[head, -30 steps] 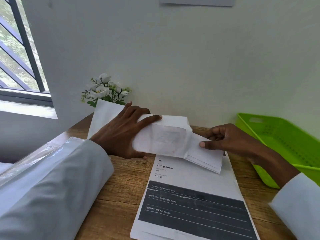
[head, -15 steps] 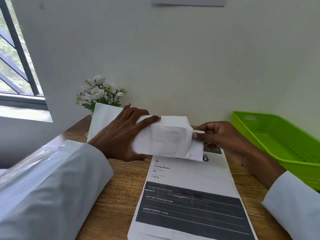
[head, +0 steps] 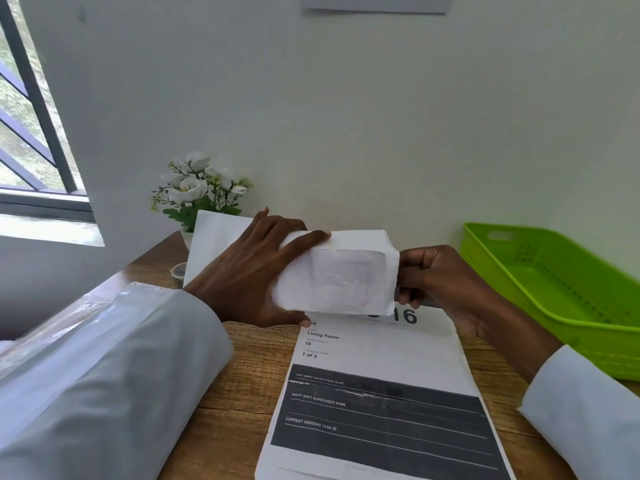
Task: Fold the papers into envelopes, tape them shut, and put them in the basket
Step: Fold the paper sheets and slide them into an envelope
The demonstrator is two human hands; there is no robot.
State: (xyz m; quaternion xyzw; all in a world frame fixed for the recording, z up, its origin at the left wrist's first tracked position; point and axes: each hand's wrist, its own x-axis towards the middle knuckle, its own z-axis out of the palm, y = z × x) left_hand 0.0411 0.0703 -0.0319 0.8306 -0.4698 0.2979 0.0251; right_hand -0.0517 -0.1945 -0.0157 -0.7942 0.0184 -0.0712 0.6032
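A white windowed envelope (head: pixel 343 275) is held above the wooden table (head: pixel 242 393). My left hand (head: pixel 249 268) grips its left end, fingers over the top and thumb underneath. My right hand (head: pixel 440 282) is at the envelope's right, open end with its fingers curled, their tips hidden behind the edge. The folded paper it was pinching is now hidden inside the envelope. The green plastic basket (head: pixel 554 282) stands at the right by the wall, with nothing seen in it.
A printed form sheet (head: pixel 374 368) lies under the envelope toward me. A plain white sheet (head: pixel 216 237) stands behind my left hand, in front of a white flower pot plant (head: pixel 197 192). A small clear round object (head: pixel 178 271) sits beside it. A window is at the left.
My right hand has pushed the folded paper leftward into the envelope until it no longer sticks out. My left hand has kept hold of the envelope.
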